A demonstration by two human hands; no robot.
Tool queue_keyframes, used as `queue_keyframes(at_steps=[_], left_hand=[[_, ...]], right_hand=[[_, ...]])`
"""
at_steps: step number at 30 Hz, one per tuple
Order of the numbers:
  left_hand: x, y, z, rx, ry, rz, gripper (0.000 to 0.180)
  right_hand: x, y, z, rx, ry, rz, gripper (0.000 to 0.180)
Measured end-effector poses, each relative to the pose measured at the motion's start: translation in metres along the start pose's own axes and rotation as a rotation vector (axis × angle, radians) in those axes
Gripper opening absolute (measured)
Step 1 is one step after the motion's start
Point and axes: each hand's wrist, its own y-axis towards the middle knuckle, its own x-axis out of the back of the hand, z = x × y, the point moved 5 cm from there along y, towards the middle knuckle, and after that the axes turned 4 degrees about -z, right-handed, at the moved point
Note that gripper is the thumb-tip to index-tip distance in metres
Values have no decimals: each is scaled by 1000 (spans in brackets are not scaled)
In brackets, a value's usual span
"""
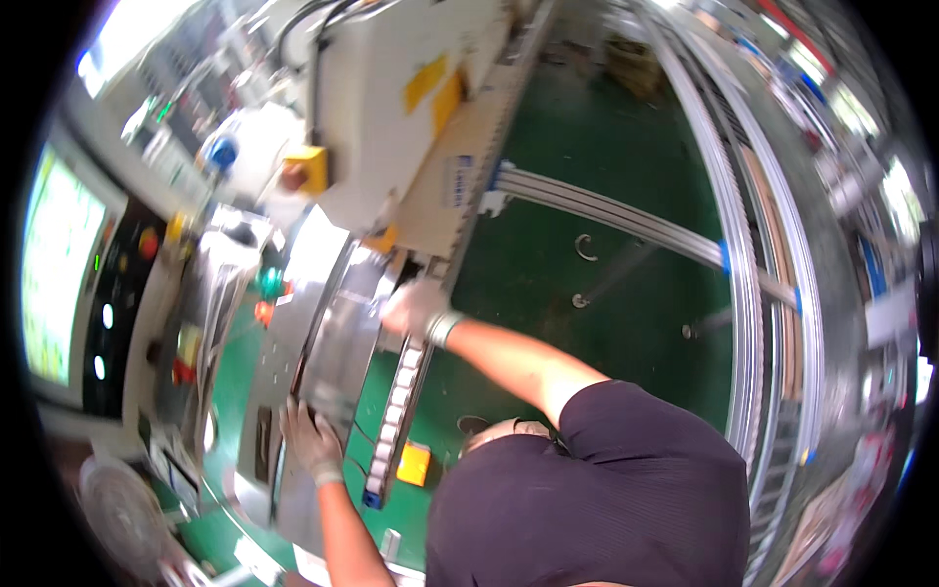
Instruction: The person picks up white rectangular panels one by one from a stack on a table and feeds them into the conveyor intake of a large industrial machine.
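Note:
My left hand (311,445), in a pale glove, lies with fingers outstretched on the grey metal bed (328,342) of a large machine. Farther off, my right hand (416,305), also gloved, is at the right side of the bed, close below the machine's white housing (367,127). Motion smears its fingers, and whatever they may hold cannot be made out. A narrow rail with several white rollers (396,399) runs from beneath the right hand back toward me.
On the left stands a control panel with a lit screen (61,269) and a red button (148,244). A yellow object (414,464) is beside the roller rail. Aluminium conveyor framing (616,213) crosses above the green floor on the right. A brown panel (450,186) adjoins the housing.

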Motion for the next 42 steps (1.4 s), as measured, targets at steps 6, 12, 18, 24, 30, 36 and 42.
queue_keyframes(at_steps=[6,12,18,24,30,36,42], left_hand=[[38,-116,-17,51,-70,139,50],[75,-321,69,448,-209,366,52],[155,-583,116,1398,27,58,42],[224,-795,68,2107,394,-322,42],[179,-850,75,2029,-224,-1834,52],[171,-871,87,2222,-426,-1458,42],[198,-855,77,2186,-809,-1206,34]], right_hand=[[2,-110,146,436,339,200,21],[-16,-133,162,424,316,110,29],[-16,-133,210,471,188,173,16],[-28,-143,198,266,161,201,40],[-49,-145,195,455,96,68,44],[-55,-132,189,390,-13,98,49],[-56,-148,202,351,64,88,49]])
